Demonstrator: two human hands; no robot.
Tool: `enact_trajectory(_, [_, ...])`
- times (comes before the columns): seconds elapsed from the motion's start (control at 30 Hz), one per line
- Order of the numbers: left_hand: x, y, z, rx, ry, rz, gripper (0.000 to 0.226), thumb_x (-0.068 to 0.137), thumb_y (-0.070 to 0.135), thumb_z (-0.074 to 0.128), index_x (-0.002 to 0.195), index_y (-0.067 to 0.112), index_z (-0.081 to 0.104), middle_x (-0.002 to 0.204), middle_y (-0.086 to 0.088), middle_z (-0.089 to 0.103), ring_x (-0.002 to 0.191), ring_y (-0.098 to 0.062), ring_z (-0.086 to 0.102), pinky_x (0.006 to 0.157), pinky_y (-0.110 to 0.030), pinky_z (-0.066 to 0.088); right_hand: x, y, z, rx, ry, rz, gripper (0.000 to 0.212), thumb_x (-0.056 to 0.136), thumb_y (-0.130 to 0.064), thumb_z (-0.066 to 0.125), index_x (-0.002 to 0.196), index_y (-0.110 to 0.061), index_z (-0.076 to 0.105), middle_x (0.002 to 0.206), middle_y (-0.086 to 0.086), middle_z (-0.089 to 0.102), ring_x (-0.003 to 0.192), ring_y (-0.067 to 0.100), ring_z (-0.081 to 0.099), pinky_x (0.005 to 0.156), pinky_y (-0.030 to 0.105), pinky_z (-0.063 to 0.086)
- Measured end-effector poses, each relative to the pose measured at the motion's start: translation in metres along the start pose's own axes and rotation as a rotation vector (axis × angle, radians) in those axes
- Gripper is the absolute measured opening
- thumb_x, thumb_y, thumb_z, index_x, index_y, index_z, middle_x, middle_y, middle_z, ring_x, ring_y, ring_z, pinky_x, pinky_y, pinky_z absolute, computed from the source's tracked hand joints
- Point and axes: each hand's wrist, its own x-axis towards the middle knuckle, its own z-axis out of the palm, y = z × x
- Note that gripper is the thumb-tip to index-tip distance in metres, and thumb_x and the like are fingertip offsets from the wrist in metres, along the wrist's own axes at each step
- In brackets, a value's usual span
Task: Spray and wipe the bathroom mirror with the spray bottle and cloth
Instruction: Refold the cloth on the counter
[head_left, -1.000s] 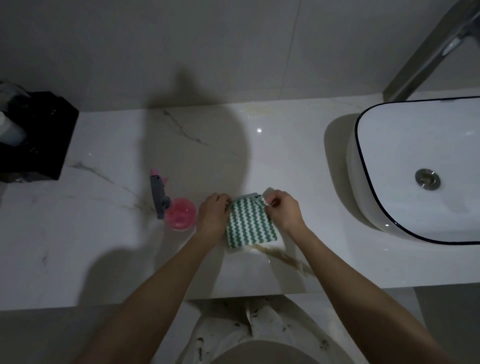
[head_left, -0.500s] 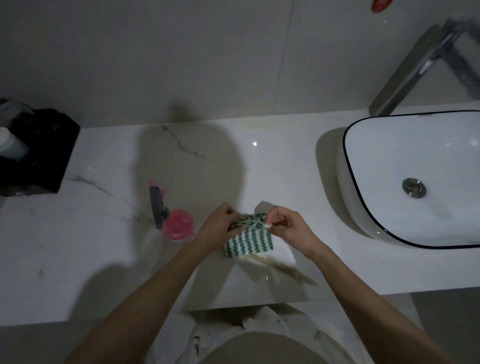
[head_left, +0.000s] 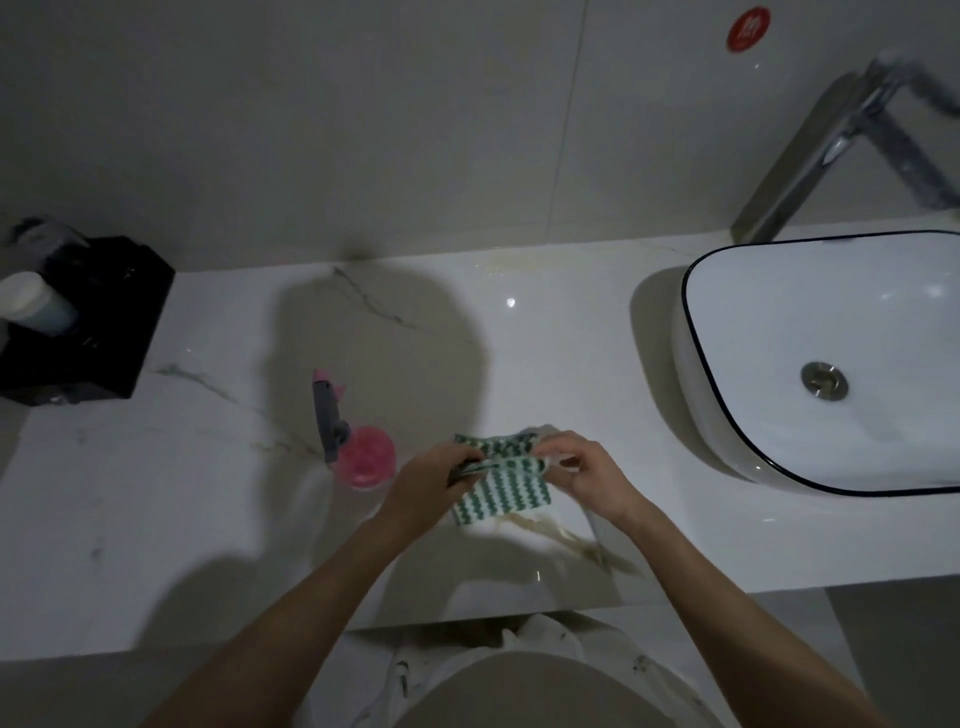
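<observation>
A green-and-white zigzag cloth (head_left: 501, 491) lies partly folded on the white marble counter (head_left: 208, 493), just in front of me. My left hand (head_left: 434, 480) pinches its left edge. My right hand (head_left: 584, 473) pinches its upper right corner, with the top of the cloth turned over. A pink spray bottle (head_left: 363, 454) with a grey trigger head stands upright on the counter just left of my left hand. No mirror glass is visible in this view.
A white basin (head_left: 696, 364) with a dark rim and a metal drain sits at the right, under a chrome tap (head_left: 810, 156). A black box (head_left: 93, 322) holding a pale bottle stands at the far left. A grey tiled wall (head_left: 363, 130) rises behind the counter.
The cloth's upper edge has been lifted and folded down over itself by both hands. The camera has tilted up, so the counter sits lower in view. The spray bottle has not moved.
</observation>
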Motion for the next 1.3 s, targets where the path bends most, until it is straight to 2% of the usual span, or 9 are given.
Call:
enact_trajectory(0.07, [0.008,0.007,-0.009,-0.045,0.034,0.000,0.039,0.082,0.039,0.055,0.099,0.006,0.067,0.091,-0.009,0.065,0.082,-0.014,0.057,0.073,-0.024,0.041,0.005,-0.006,-0.005,0.073,0.066,-0.001,0.026,0.081,-0.002,0.070,0.085,-0.027,0.067,0.096,-0.006,0.065,0.090,0.006,0.063,0.088,0.032,0.049])
enact_trajectory(0.13, [0.019,0.012,-0.018,-0.050,0.117,0.019,0.039,0.081,0.041,0.054,0.092,0.006,0.069,0.084,-0.009,0.066,0.076,-0.011,0.054,0.068,-0.018,0.038,0.010,-0.016,-0.010,0.127,0.097,-0.021,0.018,0.083,-0.004,0.069,0.086,-0.022,0.068,0.087,-0.003,0.068,0.085,0.016,0.064,0.085,0.040,0.049])
enact_trajectory(0.27, [0.041,0.029,-0.039,-0.056,0.265,0.042,0.021,0.077,0.023,0.066,0.090,0.008,0.070,0.084,-0.007,0.069,0.075,-0.005,0.054,0.070,-0.002,0.034,0.021,-0.043,-0.022,0.199,0.162,-0.093,0.022,0.084,-0.003,0.066,0.087,-0.024,0.071,0.086,0.003,0.070,0.083,0.017,0.060,0.081,0.034,0.046])
enact_trajectory(0.4, [0.062,0.045,-0.062,-0.080,0.357,0.108,0.016,0.077,0.016,0.066,0.091,0.011,0.071,0.087,-0.001,0.069,0.079,0.002,0.053,0.073,0.000,0.034,0.031,-0.067,-0.037,0.190,0.232,-0.149,0.017,0.085,-0.002,0.066,0.087,-0.018,0.071,0.086,-0.002,0.070,0.084,0.015,0.062,0.083,0.036,0.048])
enact_trajectory(0.57, [0.078,0.067,-0.086,-0.115,0.461,0.213,0.013,0.079,0.007,0.068,0.092,0.008,0.070,0.086,0.004,0.064,0.080,0.001,0.054,0.073,-0.003,0.037,0.036,-0.099,-0.050,0.252,0.300,-0.210,0.013,0.085,0.005,0.063,0.089,-0.007,0.067,0.068,-0.010,0.065,0.068,0.003,0.058,0.072,0.021,0.048])
enact_trajectory(0.73, [0.077,0.080,-0.093,-0.138,0.540,0.274,0.011,0.081,0.007,0.068,0.091,0.004,0.069,0.086,0.005,0.062,0.080,0.001,0.054,0.073,-0.002,0.036,0.030,-0.115,-0.052,0.317,0.314,-0.252,0.008,0.085,0.005,0.062,0.090,-0.001,0.065,0.069,0.009,0.059,0.060,0.006,0.054,0.058,0.017,0.047])
enact_trajectory(0.93, [0.061,0.081,-0.086,-0.171,0.534,0.320,0.023,0.083,0.025,0.063,0.091,0.005,0.068,0.085,0.006,0.062,0.079,0.001,0.055,0.074,-0.004,0.039,0.015,-0.110,-0.051,0.320,0.277,-0.245,0.010,0.085,0.004,0.062,0.087,-0.005,0.066,0.063,-0.003,0.061,0.057,0.005,0.054,0.055,0.019,0.046])
enact_trajectory(1.03, [0.055,0.075,-0.077,-0.235,0.498,0.284,0.017,0.081,0.029,0.064,0.091,0.016,0.067,0.084,0.013,0.062,0.079,0.002,0.058,0.072,-0.009,0.043,0.010,-0.099,-0.049,0.299,0.267,-0.236,0.008,0.086,-0.002,0.064,0.091,-0.007,0.067,0.064,0.003,0.057,0.060,0.012,0.052,0.057,0.022,0.046])
enact_trajectory(1.3, [0.058,0.047,-0.052,-0.252,0.351,0.079,0.020,0.076,0.007,0.074,0.083,0.021,0.061,0.076,0.015,0.063,0.071,0.007,0.058,0.067,-0.009,0.044,0.019,-0.061,-0.042,0.149,0.340,-0.085,0.012,0.084,-0.005,0.069,0.089,-0.015,0.067,0.070,0.006,0.059,0.067,0.019,0.055,0.068,0.043,0.051])
